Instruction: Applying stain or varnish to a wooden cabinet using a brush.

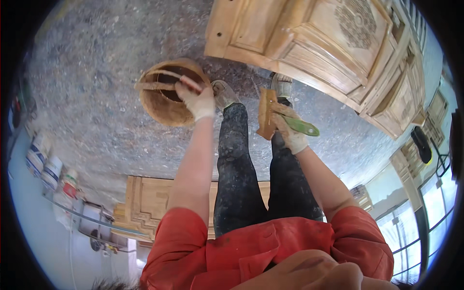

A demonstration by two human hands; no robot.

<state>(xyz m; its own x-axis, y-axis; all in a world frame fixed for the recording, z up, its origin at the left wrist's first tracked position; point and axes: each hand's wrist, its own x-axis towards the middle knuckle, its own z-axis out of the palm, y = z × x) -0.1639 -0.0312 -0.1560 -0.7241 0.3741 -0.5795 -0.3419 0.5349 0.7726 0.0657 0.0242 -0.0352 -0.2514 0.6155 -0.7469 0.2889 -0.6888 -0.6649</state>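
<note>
My left hand, in a pale glove, is closed round the reddish grip of the bucket handle. Beneath it stands a round bucket, its outside crusted in tan and its inside dark; the hand is slightly blurred. My right hand, gloved too, holds a wide paintbrush by its green handle. The brush's broad amber-brown head looks wet and points away from my palm, in front of my right leg.
A carved wooden door panel with a glossy surface lies ahead to the right. Another wooden panel is behind my legs. Several tubs stand at the far left. The speckled grey floor stretches round my shoes.
</note>
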